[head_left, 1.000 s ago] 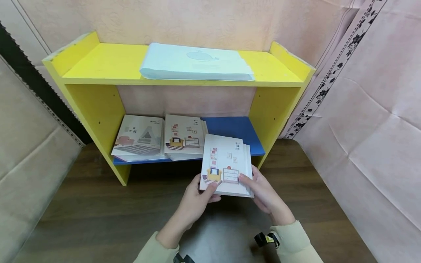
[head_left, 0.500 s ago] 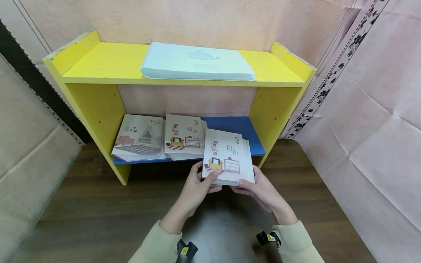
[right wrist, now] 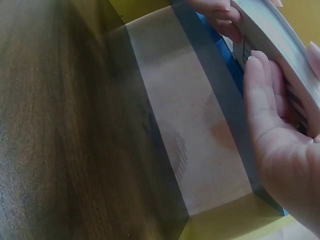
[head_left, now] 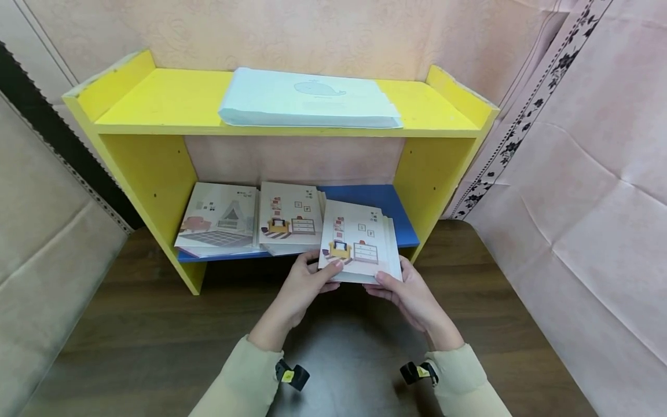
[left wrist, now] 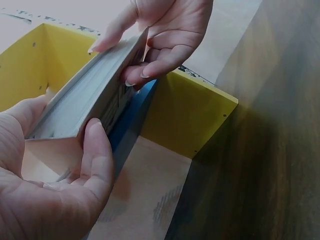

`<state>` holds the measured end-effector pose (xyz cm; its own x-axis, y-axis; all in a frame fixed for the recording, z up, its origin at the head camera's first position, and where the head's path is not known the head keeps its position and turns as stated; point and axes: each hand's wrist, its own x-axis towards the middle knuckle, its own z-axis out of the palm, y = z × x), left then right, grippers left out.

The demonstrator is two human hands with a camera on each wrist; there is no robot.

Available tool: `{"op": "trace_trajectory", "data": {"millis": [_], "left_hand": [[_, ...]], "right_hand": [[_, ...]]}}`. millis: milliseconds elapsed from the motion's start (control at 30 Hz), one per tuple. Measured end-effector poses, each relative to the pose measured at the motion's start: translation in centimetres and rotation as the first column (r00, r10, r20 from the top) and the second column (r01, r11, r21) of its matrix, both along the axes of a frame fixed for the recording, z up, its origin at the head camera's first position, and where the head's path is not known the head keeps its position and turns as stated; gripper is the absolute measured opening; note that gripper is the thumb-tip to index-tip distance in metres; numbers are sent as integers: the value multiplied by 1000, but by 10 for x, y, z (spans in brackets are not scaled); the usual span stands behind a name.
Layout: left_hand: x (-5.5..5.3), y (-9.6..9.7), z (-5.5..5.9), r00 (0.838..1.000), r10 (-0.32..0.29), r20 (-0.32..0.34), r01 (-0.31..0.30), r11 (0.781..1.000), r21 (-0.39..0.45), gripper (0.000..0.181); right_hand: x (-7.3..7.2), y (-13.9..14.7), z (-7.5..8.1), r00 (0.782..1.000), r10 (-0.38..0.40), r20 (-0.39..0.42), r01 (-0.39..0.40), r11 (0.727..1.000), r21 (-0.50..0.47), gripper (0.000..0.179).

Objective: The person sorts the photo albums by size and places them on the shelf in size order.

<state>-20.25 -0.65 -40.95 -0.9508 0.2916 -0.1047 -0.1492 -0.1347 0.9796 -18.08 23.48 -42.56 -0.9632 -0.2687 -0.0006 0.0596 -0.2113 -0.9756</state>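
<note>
In the head view, a stack of white notebooks (head_left: 350, 223) tilts in front of the lower shelf, its top cover printed with a yellow chair and a cabinet. My left hand (head_left: 302, 286) grips its near left corner, thumb on the cover and fingers beneath. At the near right corner my right hand (head_left: 409, 295) holds it likewise. The left wrist view shows the notebooks' page edges (left wrist: 85, 92) between both hands. Behind and left, a matching notebook pile (head_left: 292, 214) lies on the blue shelf board (head_left: 359, 197), beside another notebook pile (head_left: 219, 217) with a grey tent-like drawing.
The yellow shelf unit (head_left: 161, 127) stands on a dark wooden table (head_left: 130, 347). On its top board lies a light blue whale-printed packet (head_left: 312, 98). The unit's right side panel (head_left: 438, 174) rises just beyond the held stack. Patterned cloth (head_left: 583, 220) hangs around.
Both hands have carried the notebook stack forward, toward the blue shelf board. My right thumb has shifted from the cover's right side to its near right corner.
</note>
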Motion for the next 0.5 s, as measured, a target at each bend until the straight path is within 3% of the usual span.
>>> {"op": "trace_trajectory", "data": {"millis": [300,500], "left_hand": [[-4,1,-1,1000,13,4,-13,1000,-6,74],[-4,6,-2,999,53,9,-53,998,20,73]], "right_hand": [[-5,-2,-3,999,-42,4,42,999,-19,60],[-12,-2,-9,996,-85,-17,84,996,-38,57]]}}
